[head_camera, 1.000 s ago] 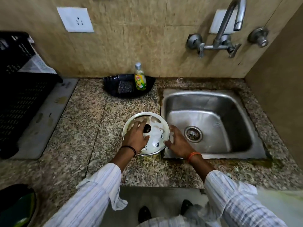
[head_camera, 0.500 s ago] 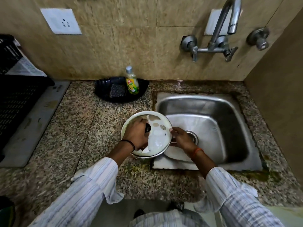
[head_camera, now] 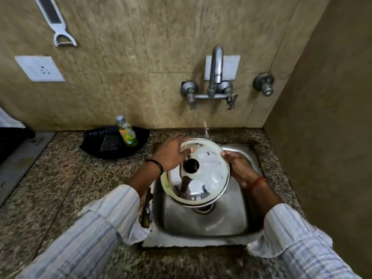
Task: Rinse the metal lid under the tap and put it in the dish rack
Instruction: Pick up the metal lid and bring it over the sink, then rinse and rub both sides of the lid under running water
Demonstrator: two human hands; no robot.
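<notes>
The round metal lid (head_camera: 207, 178), shiny with a black knob in its middle, hangs tilted over the steel sink (head_camera: 203, 224). My left hand (head_camera: 171, 156) grips its far left rim. My right hand (head_camera: 239, 168) holds its right rim from beneath. The tap (head_camera: 216, 73) stands on the wall above, its spout pointing toward me; a thin stream of water shows just beyond the lid's far edge. Of the dish rack only a dark corner (head_camera: 12, 135) shows at the left edge.
A black tray (head_camera: 116, 150) with a scrub pad and a dish-soap bottle (head_camera: 126, 131) sits on the granite counter left of the sink. A peeler (head_camera: 58, 27) hangs on the wall above a socket (head_camera: 40, 68). A side wall closes the right.
The lid was lifted off the counter and carried right, over the sink, with both hands on it. The camera view tilted up and to the right.
</notes>
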